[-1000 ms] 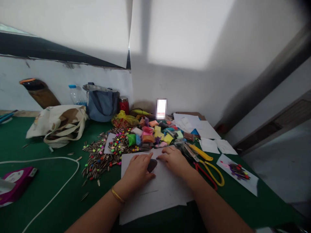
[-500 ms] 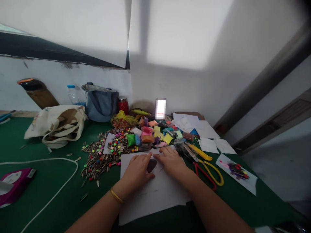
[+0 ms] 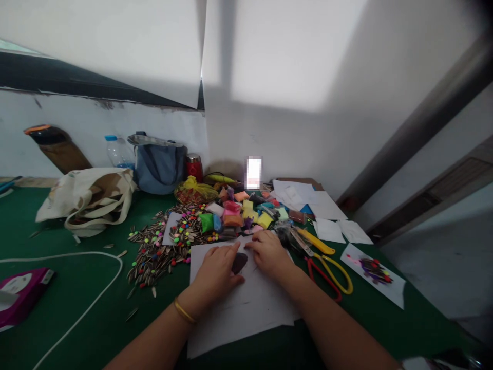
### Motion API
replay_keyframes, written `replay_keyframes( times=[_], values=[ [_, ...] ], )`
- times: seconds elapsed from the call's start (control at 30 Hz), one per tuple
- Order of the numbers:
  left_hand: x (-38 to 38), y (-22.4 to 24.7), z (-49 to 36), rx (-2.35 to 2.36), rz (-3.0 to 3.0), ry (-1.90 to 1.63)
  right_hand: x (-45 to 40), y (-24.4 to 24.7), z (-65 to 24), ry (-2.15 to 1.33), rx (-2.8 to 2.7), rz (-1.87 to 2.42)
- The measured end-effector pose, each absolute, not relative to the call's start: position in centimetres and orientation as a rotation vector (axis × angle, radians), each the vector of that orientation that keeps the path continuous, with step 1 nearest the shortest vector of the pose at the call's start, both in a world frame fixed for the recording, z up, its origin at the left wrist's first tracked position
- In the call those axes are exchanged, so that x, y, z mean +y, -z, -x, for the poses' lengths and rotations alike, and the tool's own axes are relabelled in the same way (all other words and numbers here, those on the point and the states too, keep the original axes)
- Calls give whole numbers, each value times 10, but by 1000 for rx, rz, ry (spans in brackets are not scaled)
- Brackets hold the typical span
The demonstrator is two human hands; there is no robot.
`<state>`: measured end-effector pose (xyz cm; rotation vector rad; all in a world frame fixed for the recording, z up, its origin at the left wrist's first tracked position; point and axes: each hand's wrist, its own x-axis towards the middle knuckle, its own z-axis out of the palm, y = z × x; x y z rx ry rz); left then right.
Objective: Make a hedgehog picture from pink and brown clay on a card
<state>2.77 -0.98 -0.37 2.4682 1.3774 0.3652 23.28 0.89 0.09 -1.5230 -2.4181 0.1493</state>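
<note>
A white sheet of paper (image 3: pixel 246 318) lies on the green table, with a dark, flat oval piece (image 3: pixel 239 263) on it that looks like modelling clay. My left hand (image 3: pixel 219 268) rests flat on the paper along the left side of the oval, fingers stretched out and thumb apart. To the right of the oval, my right hand (image 3: pixel 270 253) bends over the paper with its fingers drawn together at the tips. Whatever those fingertips hold is too small to make out.
Striped sunflower seeds (image 3: pixel 150 257) mixed with coloured balls spread at left. Clay packets (image 3: pixel 233 218) pile up behind the paper. Scissors (image 3: pixel 335 275), a yellow cutter (image 3: pixel 316 241) and a decorated card (image 3: pixel 373 275) lie at right. A white cable (image 3: pixel 100 298) curves at left.
My right hand's fingers have curled in and come closer together. My left hand stays in nearly the same place beside the dark oval.
</note>
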Motion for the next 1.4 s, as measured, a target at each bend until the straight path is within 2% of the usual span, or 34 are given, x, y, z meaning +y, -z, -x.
replay_keyframes(
  times=[0.77, 0.97, 1.4],
  values=[
    [-5, 2, -24, 1341, -2437, -362, 20, 17, -231, -55, -2291, 1406],
    [-5, 3, -23, 1334, -2448, -381, 23, 15, -234, -80, -2339, 1509],
    [-2, -1, -23, 1315, -2471, -457, 17, 11, -231, -186, -2310, 1460]
  ],
)
